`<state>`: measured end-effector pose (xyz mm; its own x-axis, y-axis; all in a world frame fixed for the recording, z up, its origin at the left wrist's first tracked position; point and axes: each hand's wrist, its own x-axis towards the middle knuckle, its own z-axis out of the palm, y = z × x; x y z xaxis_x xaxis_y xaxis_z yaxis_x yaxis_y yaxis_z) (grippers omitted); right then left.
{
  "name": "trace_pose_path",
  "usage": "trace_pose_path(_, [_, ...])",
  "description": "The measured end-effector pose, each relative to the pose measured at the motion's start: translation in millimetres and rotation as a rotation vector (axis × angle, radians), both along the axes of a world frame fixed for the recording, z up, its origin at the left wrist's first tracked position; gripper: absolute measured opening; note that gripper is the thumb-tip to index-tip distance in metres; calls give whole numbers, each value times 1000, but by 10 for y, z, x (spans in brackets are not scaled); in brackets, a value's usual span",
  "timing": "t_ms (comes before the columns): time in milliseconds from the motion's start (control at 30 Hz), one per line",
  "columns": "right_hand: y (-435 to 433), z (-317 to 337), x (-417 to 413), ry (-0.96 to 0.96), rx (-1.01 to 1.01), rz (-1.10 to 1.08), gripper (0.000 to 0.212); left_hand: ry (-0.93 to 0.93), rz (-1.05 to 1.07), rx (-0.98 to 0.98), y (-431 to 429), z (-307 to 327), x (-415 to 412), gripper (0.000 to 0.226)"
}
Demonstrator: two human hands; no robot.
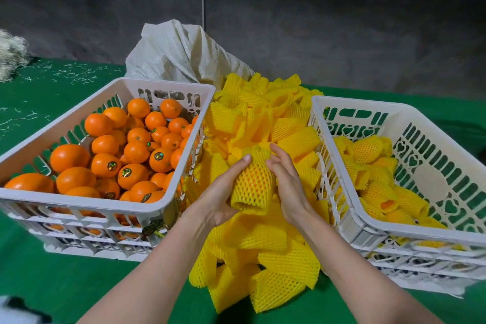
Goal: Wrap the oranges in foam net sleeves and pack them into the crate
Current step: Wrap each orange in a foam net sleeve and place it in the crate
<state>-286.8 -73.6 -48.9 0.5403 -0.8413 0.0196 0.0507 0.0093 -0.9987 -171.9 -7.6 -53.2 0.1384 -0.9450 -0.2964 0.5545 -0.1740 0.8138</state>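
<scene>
- Left hand [223, 192] is cupping the orange in a yellow foam net sleeve [253, 184] from its left side, thumb lying across the top of the net and fingers curling underneath.
- Right hand [286, 181] is gripping the same sleeve from the right, fingers curling onto the upper end of the net. Orange skin is showing through the mesh between the two hands.
- The sleeved fruit is hanging just above the loose pile of empty yellow foam net sleeves [276, 258], between the two crates. The sleeve's open lower end is pointing toward the person.
- The pile is filling the whole gap between the crates, pressing against both inner walls and spilling toward the near table edge.
- The white slotted plastic crate on the left [79, 200] is holding bare oranges [136, 151], many with round stickers, heaped close to the rim.
- The matching white slotted crate on the right [420, 235] is holding net-wrapped oranges [368, 150], which are lying low and well below the rim.
- A crumpled white woven sack [181, 52] is standing behind the pile, touching its far end.
- A green cloth [65, 284] is covering the table, with pale shreds [73, 71] lying scattered far left, near a pale fibre clump [10, 55].
- A blurred black-and-white object [15, 310] is sitting at the near-left corner; cannot tell what it is.
</scene>
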Motion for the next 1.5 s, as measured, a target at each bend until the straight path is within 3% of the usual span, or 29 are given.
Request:
trace_pose_path(167, [129,-150,-140,46,-222,169,49,-160,-14,-12,46,11,1,43])
trace_pose_path(267, [198,-135,-172,115,-348,205,60,-197,-92,-47,67,16,-27,24])
trace_pose_path(300, [199,-108,-185,129,-369,194,61,-221,-110,-48,85,48,-38,27])
trace_pose_path(400, [166,8,-237,197,-438,103,62,-434,-187,14,93,121,-51,77])
trace_pose_path(433, [152,54,-259,214,-466,71,61,-525,-170,30,70,122,-68,84])
trace_pose_path(500, [77,164,-332,190,-514,8,59,-599,-73,6,6,98,-109,72])
trace_pose_path(600, [-220,393,-547,88,-549,-159,57,-472,114,27,-82,86,-199,39])
trace_pose_path(700, [-659,536,-891,104,-547,-349,59,-534,128,68,-131,19,-263,25])
trace_pose_path(767, [-960,490,-1136,329,-514,-449,61,-561,126,90,-153,-31,-317,20])
trace_pose_path(833, [-1216,378,-1381,723,-436,-468,61,-584,122,111,-191,-69,-373,18])
trace_pose_path(900, [-1367,254,-1551,1081,-372,-341,60,-601,112,117,-242,-109,-424,17])
trace_pose_path(967, [-1421,149,-1614,1322,-342,-129,59,-621,86,123,-298,-137,-463,16])
trace_pose_path(1067, [-1402,99,-1579,1409,-318,72,60,-658,44,135,-365,-158,-496,17])
trace_pose_path(1200, [-1406,95,-1519,1486,-407,70,73,-680,36,147,-389,-168,-491,17])
trace_pose_path(1267, [-1324,163,-1466,1310,-573,-139,57,-676,46,150,-375,-164,-474,16])
trace_pose_path(1367, [-1007,290,-1248,755,-842,-380,30,-659,80,150,-339,-147,-437,16])
trace_pose_path(1433, [-698,344,-1038,544,-900,-206,22,-654,102,149,-312,-130,-422,16])
trace_pose_path(1500, [-426,279,-822,575,-898,108,25,-651,130,148,-281,-114,-399,17])
